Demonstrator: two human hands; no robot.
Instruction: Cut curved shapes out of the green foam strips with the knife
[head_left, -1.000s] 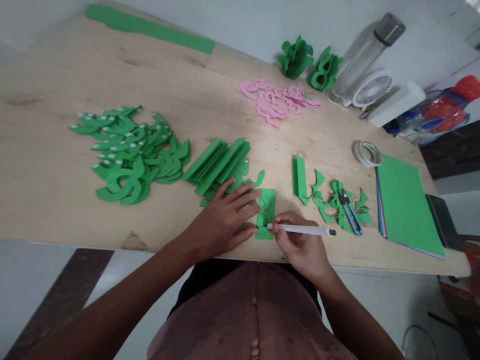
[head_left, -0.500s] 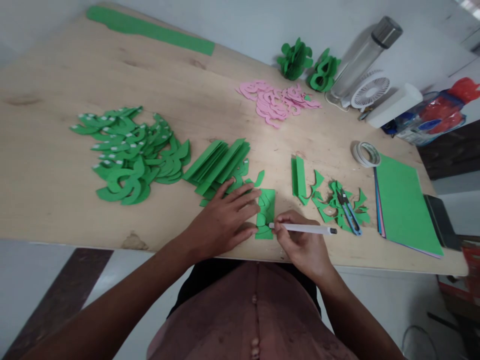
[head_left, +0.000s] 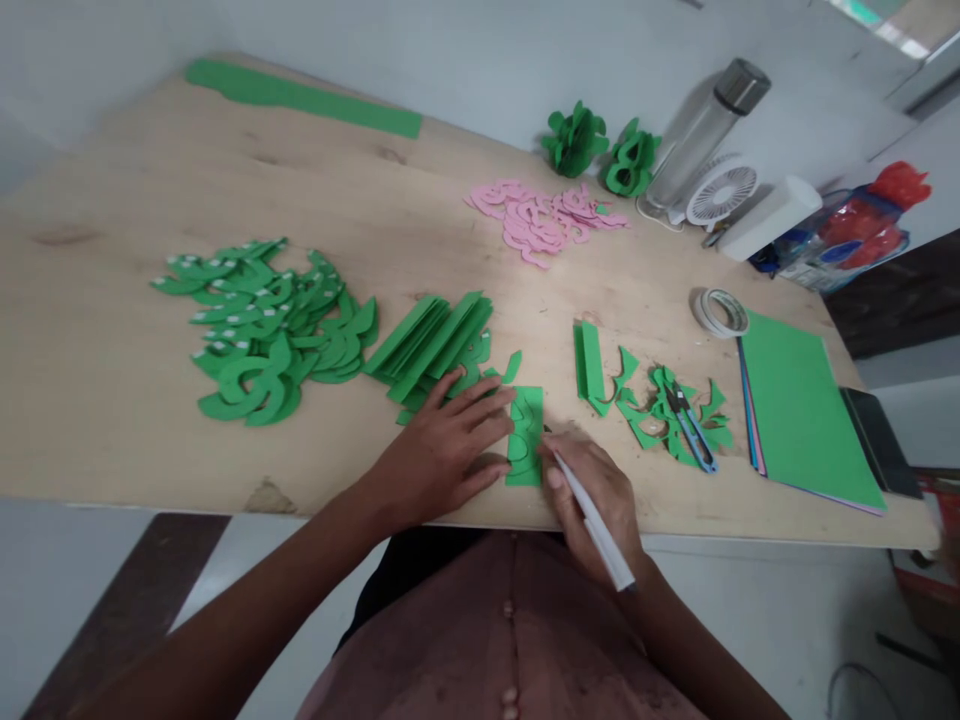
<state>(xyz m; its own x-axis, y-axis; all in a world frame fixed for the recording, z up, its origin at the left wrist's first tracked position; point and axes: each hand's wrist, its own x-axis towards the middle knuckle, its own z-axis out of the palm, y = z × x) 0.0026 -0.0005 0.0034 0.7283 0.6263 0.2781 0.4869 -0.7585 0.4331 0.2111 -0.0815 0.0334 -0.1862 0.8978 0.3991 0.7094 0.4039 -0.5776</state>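
My left hand (head_left: 444,447) lies flat with fingers spread, pressing down a small folded green paper strip (head_left: 526,436) near the table's front edge. My right hand (head_left: 596,497) grips a white pen (head_left: 595,521), its tip at the strip's right edge and its barrel pointing back toward me. Curved pen lines show on the strip. A fan of folded green strips (head_left: 435,342) sits just beyond my left fingers.
A pile of green cut-outs (head_left: 262,325) lies left, pink cut-outs (head_left: 541,215) further back. Green scraps with blue snips (head_left: 688,424), another folded strip (head_left: 589,362), a tape roll (head_left: 718,311) and coloured paper sheets (head_left: 802,410) are right. Paper balls, a flask (head_left: 697,131) and small fan stand behind.
The pen has swung from lying sideways, pointing right, to pointing back toward me. The view tilted slightly. My left hand stayed on the strip.
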